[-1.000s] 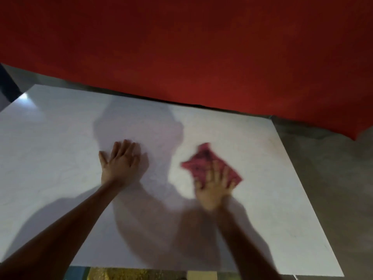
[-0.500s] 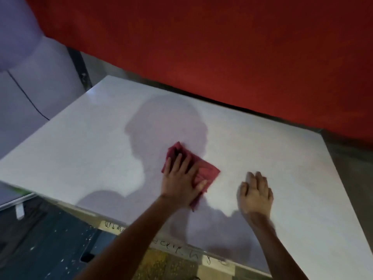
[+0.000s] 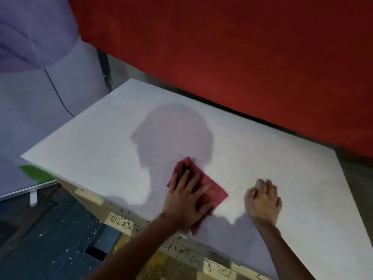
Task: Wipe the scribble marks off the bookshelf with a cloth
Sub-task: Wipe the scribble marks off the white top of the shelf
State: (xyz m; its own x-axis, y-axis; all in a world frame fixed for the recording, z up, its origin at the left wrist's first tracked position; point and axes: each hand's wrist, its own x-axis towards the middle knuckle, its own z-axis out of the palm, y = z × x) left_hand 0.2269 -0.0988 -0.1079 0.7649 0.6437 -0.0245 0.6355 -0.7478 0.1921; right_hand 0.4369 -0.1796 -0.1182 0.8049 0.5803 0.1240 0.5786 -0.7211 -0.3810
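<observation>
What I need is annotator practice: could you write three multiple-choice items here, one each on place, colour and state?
1. Where do scribbles show? A the white top; B the front edge below it; C the red wall.
2. The cloth is: A red; B blue; C yellow.
3. The left hand is: A lifted clear; B holding a pen; C pressed flat on the cloth.
B, marks line the bookshelf front edge; A, it looks dark red; C, straight fingers lie on it.

No words or numbers can be read. Black scribbles (image 3: 125,222) run along the near front edge of the bookshelf (image 3: 262,158), forming no legible letters.
</observation>
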